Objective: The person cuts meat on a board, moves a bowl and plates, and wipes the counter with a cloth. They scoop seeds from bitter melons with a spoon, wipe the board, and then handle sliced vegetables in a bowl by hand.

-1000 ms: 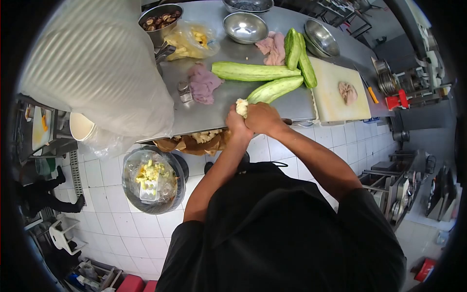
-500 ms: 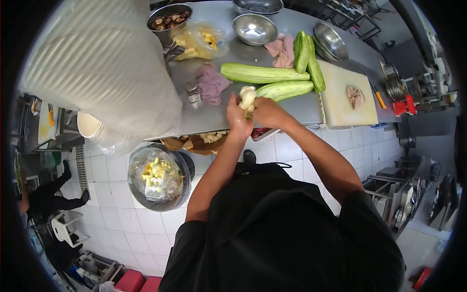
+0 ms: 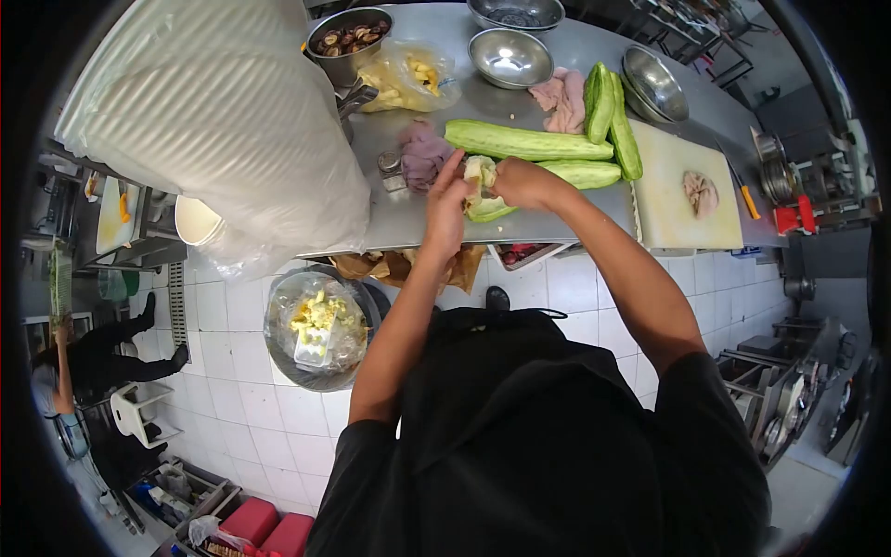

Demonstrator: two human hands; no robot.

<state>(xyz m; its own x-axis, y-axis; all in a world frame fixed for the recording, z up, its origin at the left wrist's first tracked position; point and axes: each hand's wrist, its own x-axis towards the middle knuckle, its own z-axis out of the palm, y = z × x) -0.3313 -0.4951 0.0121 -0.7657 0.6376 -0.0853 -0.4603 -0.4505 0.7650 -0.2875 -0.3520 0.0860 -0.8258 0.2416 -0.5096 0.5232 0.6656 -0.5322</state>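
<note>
Fingers of your left hand [image 3: 445, 209] stay half open, loosely holding the pale lump [image 3: 479, 173] in front of the near gourd [image 3: 585, 174]; steady it there. Your right hand [image 3: 527, 183] bends against it, its grip unclear, so work gently.

on the table [image 3: 399, 223], left to right, a stack [image 3: 213, 139], pot [image 3: 351, 69], bag [image 3: 390, 85], gourds [image 3: 520, 140] before a bowl [image 3: 510, 58], then a board [image 3: 673, 167] with a knife [image 3: 748, 200] just right of it, and on the floor [image 3: 278, 408] a bin [image 3: 330, 379].
</note>
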